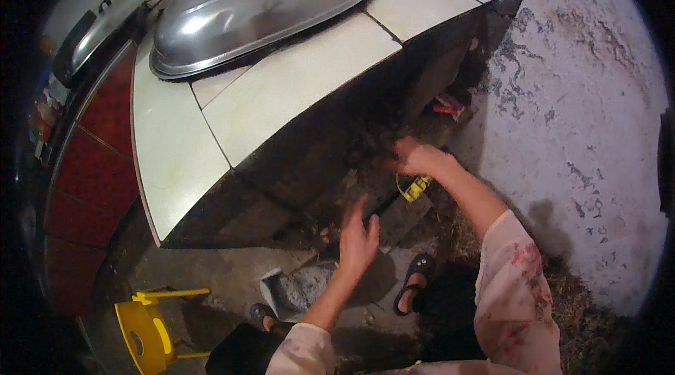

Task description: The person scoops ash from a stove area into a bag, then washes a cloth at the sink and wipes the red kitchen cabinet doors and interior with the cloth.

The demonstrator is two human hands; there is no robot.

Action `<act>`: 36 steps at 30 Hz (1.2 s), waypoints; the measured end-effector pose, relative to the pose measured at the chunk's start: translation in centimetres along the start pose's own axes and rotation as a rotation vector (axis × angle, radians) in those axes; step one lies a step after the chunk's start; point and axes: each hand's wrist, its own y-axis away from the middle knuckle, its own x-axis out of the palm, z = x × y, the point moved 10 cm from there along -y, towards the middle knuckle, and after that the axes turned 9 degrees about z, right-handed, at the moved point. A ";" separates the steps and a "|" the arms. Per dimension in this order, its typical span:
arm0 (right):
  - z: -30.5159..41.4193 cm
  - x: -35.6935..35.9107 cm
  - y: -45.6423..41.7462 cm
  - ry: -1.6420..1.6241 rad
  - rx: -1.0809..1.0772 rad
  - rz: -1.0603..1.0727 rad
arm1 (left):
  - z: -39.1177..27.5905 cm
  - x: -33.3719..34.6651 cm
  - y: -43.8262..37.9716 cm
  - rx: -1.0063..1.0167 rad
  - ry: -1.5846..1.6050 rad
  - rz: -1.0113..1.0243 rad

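Note:
My left hand reaches out over the floor below the tiled counter, its fingers apart and nothing in them. Further forward and to the right, my right hand extends towards the dark space under the counter; it is blurred, and its fingertips are lost in shadow. A yellow tag or wrapper with dark marks shows just below the right hand; whether they touch is unclear. Between my feet and under my left forearm lies a dustpan-like container of grey ash.
A large domed metal lid covers part of the counter. A yellow plastic stool lies at lower left. The peeling white wall rises on the right. A red wrapper lies near it. Red tiles face the left side.

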 end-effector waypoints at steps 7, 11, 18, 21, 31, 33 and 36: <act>3.3 -2.8 -3.4 -0.438 -0.166 0.026 | 0.1 -0.6 -0.6 0.016 0.000 -0.002; 2.8 -3.3 -2.3 -0.945 -0.073 0.153 | -0.7 -1.6 -0.5 0.030 -0.004 -0.012; 2.6 -2.4 1.3 -1.249 -0.095 0.063 | -0.6 -2.3 1.0 0.028 -0.024 -0.054; 1.8 -2.8 4.0 -1.171 -0.053 -0.005 | -1.6 -2.1 2.1 0.027 0.001 -0.027; -1.5 1.9 14.5 -1.025 0.130 -0.058 | -5.4 -0.9 7.1 0.137 0.017 -0.024; -1.7 3.3 16.8 -0.978 0.179 -0.067 | -6.2 -0.7 8.2 0.142 0.026 -0.016; -1.1 4.6 19.5 -0.933 0.168 -0.096 | -7.2 -0.7 10.2 0.138 0.040 -0.004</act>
